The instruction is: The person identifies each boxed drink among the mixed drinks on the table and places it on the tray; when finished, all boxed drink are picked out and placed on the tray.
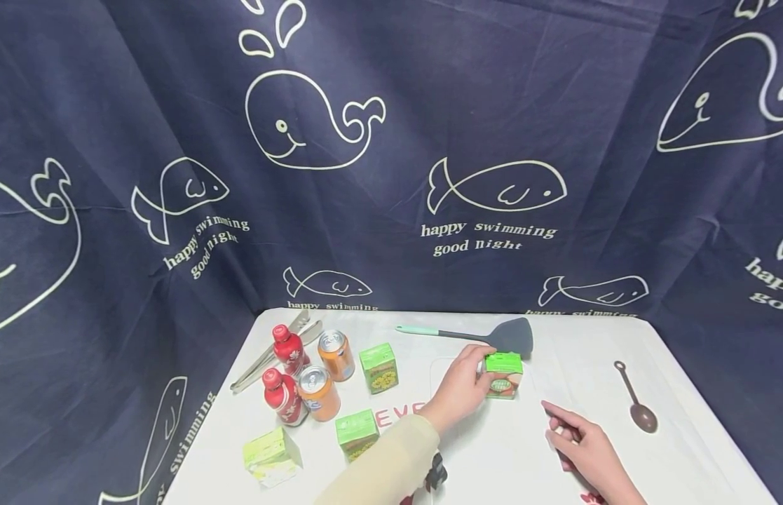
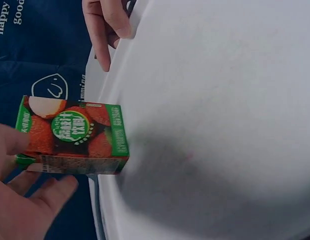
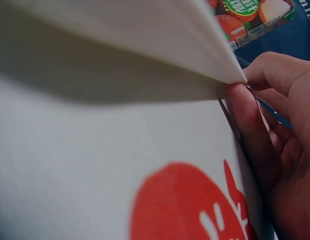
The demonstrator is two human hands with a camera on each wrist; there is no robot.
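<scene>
My left hand (image 1: 459, 384) grips a green-topped juice box (image 1: 503, 375) right of the table's middle. Lychees are pictured on the juice box (image 2: 77, 132) in the left wrist view, where it hovers above a white surface. My right hand (image 1: 588, 449) is a little nearer and to the right. In the right wrist view its thumb (image 3: 247, 112) and fingers pinch the corner of a thin white bag-like thing (image 3: 130, 30). A red print (image 3: 167, 200) lies below that corner. From the head view the white thing barely stands out against the white table.
Three other juice boxes (image 1: 378, 368), two red bottles (image 1: 289, 348), two orange cans (image 1: 336, 355) and metal tongs (image 1: 265, 361) occupy the table's left side. A spatula (image 1: 511, 335) lies behind the held box. A brown spoon (image 1: 642, 417) is at the right. Dark printed curtain (image 1: 391, 210) surrounds the back.
</scene>
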